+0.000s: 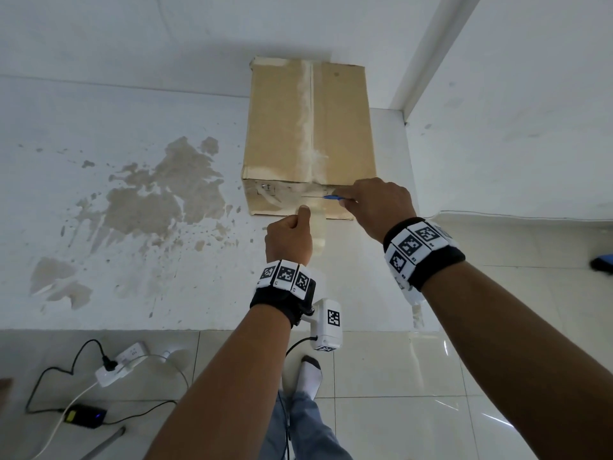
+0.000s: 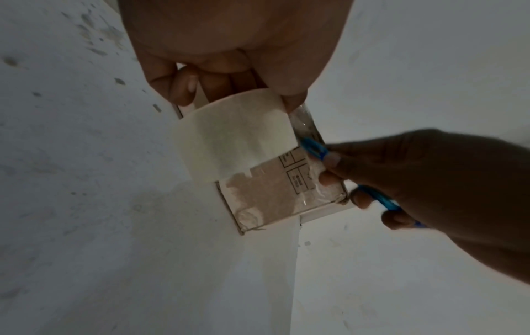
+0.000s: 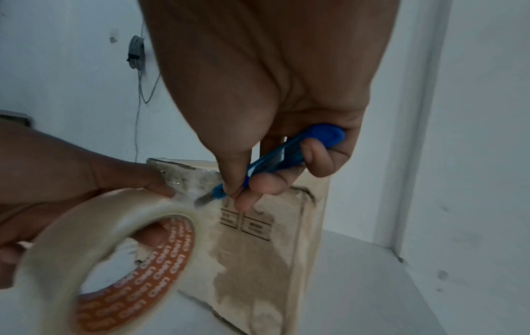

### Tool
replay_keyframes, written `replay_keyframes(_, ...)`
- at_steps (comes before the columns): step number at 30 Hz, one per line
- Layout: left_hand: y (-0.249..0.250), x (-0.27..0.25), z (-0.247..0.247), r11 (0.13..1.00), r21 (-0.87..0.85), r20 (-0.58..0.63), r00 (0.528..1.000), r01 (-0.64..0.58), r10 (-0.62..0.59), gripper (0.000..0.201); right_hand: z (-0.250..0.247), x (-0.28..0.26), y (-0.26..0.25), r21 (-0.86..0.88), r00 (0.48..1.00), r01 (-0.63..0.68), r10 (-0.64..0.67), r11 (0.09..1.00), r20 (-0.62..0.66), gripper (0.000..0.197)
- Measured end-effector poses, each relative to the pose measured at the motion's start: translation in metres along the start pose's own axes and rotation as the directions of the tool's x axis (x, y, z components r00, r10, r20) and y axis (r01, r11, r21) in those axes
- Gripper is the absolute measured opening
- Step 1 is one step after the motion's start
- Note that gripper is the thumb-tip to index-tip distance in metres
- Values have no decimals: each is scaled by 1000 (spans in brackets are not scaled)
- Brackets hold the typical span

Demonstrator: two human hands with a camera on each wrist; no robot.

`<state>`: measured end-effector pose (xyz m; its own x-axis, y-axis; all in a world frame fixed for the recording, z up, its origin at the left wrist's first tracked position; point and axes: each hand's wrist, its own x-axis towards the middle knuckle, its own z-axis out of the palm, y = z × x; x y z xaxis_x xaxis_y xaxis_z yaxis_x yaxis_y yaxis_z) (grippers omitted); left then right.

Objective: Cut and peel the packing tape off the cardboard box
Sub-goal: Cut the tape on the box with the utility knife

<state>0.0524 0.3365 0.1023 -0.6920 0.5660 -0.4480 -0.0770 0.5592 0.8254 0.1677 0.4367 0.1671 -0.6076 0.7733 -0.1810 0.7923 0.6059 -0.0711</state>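
Observation:
A brown cardboard box (image 1: 308,137) stands on a stained white surface, with a clear tape strip (image 1: 306,111) along its top seam and down its near face. In front of that face, my left hand (image 1: 300,217) grips a roll of clear packing tape (image 3: 114,260) with an orange core, fingers through the hole and thumb on the rim. My right hand (image 1: 351,197) pinches a blue utility knife (image 3: 281,158). Its short blade (image 3: 203,199) touches the tape high on the near face (image 2: 272,192), just right of the roll (image 2: 235,136).
The stained white surface (image 1: 149,200) ends at a tiled floor. There lie a power strip (image 1: 119,363) with cables and a black adapter (image 1: 84,416), by my white-socked foot (image 1: 310,376). A white wall corner (image 1: 431,51) rises right of the box.

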Motion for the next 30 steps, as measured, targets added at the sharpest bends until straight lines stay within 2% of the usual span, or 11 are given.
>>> replay_keyframes(2, -3, 0, -2, 1000, 4, 1, 1000, -7, 7, 62, -2, -10, 13, 40, 999, -47, 47, 998, -16, 29)
replay_keyframes(6, -6, -3, -6, 1000, 2, -2, 1000, -6, 6, 63, -2, -25, 21, 272, 976, -141, 180, 952, -125, 24)
replay_keyframes(10, -7, -5, -8, 1000, -1, -29, 999, -19, 19, 63, 3, -26, 13, 439, 967, -141, 219, 887, -132, 25)
replay_keyframes(12, -7, -6, -9, 1000, 3, -34, 999, -26, 26, 62, 7, -23, 7, 490, 975, -107, 188, 865, -120, 29)
replay_keyframes(16, -8, -7, -10, 999, 18, -40, 998, -42, 42, 63, 17, -15, -7, 564, 989, -14, 94, 825, -113, 21)
replay_keyframes(22, -12, -6, -13, 998, 23, -75, 996, -53, 55, 62, 22, -10, -21, 657, 987, 161, -136, 736, -90, 31)
replay_keyframes(30, -14, -6, -19, 997, 39, -88, 994, -59, 62, 61, 19, -16, -29, 749, 964, 183, -267, 637, -9, 52)
